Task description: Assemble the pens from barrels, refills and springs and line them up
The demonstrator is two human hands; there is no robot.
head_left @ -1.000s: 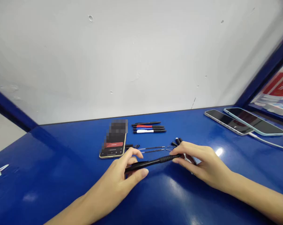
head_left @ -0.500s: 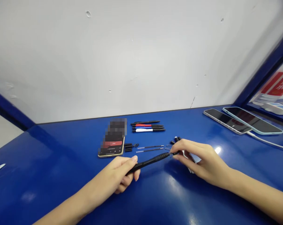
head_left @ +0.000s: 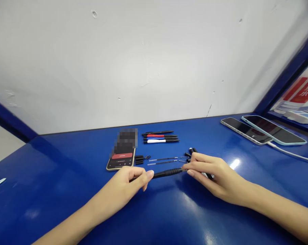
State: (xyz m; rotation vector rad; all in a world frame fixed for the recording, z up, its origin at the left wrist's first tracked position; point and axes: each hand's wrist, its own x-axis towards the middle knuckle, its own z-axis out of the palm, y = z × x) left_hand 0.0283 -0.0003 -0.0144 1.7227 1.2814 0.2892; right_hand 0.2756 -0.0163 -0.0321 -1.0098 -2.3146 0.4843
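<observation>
My left hand [head_left: 130, 185] grips the black pen [head_left: 169, 172], my right hand [head_left: 214, 173] pinches its tip [head_left: 184, 169]; a careless sideways brush could scatter the springs [head_left: 184, 157] toward the surface's [head_left: 154, 214] back edge.

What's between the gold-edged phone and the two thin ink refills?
Short black cylinders and, nearer the refills, tiny black pieces, in the head view.

Worktop [head_left: 154, 221] front: open lane between forearms [head_left: 92, 212]
Behind held pen [head_left: 169, 172]: refills [head_left: 166, 162], springs [head_left: 182, 161] obstruct
Right: cable [head_left: 284, 150] crosses
</observation>
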